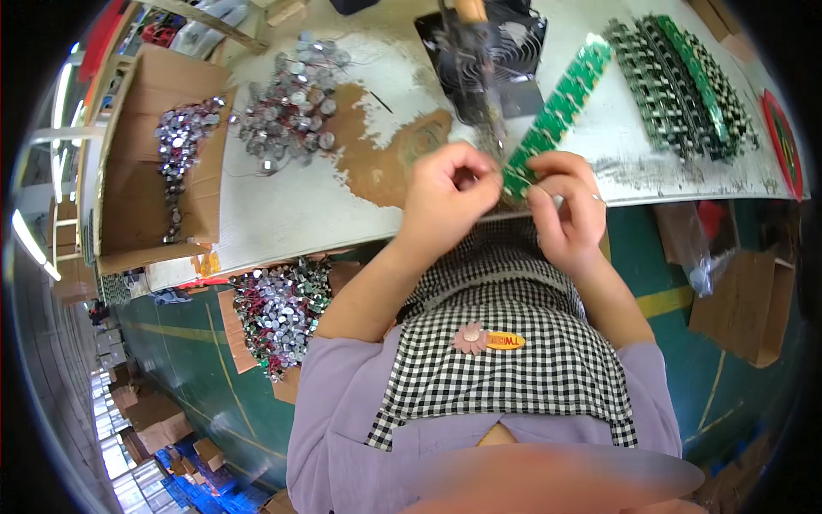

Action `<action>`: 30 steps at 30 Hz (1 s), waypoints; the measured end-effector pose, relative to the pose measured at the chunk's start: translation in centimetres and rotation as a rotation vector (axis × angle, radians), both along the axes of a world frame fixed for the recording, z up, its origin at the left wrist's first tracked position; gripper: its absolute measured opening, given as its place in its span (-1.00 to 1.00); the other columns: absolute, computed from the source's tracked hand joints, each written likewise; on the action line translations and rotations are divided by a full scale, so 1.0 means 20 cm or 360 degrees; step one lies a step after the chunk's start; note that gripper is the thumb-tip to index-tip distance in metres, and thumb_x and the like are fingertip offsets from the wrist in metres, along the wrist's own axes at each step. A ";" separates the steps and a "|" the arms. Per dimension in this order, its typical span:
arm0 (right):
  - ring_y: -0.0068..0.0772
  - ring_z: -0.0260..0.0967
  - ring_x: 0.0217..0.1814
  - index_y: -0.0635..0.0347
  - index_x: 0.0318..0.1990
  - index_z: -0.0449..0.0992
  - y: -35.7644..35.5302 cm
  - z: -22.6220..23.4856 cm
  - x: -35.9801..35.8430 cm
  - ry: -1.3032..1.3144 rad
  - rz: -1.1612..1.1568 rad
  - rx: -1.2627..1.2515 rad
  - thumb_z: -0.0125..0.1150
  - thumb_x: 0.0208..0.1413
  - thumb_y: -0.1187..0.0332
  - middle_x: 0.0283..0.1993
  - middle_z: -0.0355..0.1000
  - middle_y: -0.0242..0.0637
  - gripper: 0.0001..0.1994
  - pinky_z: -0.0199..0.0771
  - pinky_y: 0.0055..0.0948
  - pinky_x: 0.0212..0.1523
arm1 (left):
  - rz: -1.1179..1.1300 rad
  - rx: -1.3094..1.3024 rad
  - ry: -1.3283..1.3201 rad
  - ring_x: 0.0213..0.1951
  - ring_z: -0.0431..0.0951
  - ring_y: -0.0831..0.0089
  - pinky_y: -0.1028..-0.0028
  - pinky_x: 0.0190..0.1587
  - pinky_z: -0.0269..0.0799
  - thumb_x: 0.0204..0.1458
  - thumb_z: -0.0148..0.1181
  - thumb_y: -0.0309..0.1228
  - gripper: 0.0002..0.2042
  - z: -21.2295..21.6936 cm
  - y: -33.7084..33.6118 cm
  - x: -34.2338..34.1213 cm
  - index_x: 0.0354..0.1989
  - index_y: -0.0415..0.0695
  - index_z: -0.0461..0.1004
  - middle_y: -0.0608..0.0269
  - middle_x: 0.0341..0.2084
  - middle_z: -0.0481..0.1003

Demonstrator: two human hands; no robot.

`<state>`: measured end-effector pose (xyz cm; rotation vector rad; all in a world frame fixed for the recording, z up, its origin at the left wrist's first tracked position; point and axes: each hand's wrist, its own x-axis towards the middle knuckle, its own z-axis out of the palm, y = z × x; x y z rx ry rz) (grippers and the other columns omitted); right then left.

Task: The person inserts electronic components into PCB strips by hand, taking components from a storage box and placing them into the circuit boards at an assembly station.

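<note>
A long green circuit board strip [561, 103] runs from the table's near edge toward the far right, bearing rows of small parts. My left hand [454, 193] is closed in a pinch beside the strip's near end; what lies between its fingertips is too small to name. Across the strip, my right hand [567, 206] has its fingers curled and its fingertips at the board's edge. A thin pale line shows between the two hands, perhaps a wire. Just above the fingers stands a soldering iron [488, 86], tip downward, slightly blurred.
Behind the iron sits a black fan [518, 43]. Stacked board strips [676, 90] lie at the right. Round metal parts with wires [291, 111] are heaped at the left, beside a cardboard box [154, 86] holding more. Another heap [278, 313] sits below the table.
</note>
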<state>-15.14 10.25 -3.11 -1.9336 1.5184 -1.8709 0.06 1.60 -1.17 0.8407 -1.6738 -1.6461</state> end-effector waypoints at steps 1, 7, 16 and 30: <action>-0.15 0.39 -0.22 0.33 -0.42 0.40 0.02 0.00 0.00 0.0011 -0.0119 -0.0063 0.18 -0.07 0.62 -0.16 0.39 0.01 -0.92 0.41 -0.37 -0.21 | -0.0028 -0.0049 -0.0026 -0.46 0.37 0.73 0.69 -0.43 0.30 -0.07 0.22 -0.59 -0.89 -0.01 0.01 0.01 -0.49 -0.19 0.39 0.36 -0.43 0.48; -0.55 0.29 -0.42 0.34 -0.40 0.36 0.00 -0.10 -0.04 -0.0820 0.0201 0.0139 0.07 0.13 0.55 -0.32 0.41 -0.19 -0.91 0.29 -0.64 -0.41 | -0.0369 -0.0162 -0.0135 -0.44 0.45 0.68 0.68 -0.43 0.34 -0.08 0.27 -0.56 -0.90 0.01 -0.07 0.08 -0.42 -0.25 0.46 0.29 -0.38 0.50; -0.64 0.32 -0.50 0.34 -0.41 0.38 -0.03 -0.11 -0.07 -0.0841 0.0192 0.0181 0.05 0.14 0.57 -0.30 0.41 -0.19 -0.91 0.35 -0.69 -0.49 | 0.0595 -0.2297 -0.1590 -0.19 0.37 0.16 0.24 -0.16 0.28 -0.20 0.29 -0.42 -0.73 0.09 -0.91 0.20 -0.24 -0.06 0.54 0.19 -0.35 0.42; -0.49 0.26 -0.48 0.33 -0.48 0.32 -0.02 -0.11 -0.05 -0.0708 0.0216 0.0063 0.08 -0.05 0.66 -0.26 0.44 -0.04 -0.91 0.25 -0.57 -0.48 | 0.0522 -0.0351 0.0287 -0.44 0.47 0.56 0.58 -0.43 0.37 0.00 0.07 -0.56 -0.92 0.17 -0.80 0.26 -0.32 -0.24 0.43 0.18 -0.43 0.53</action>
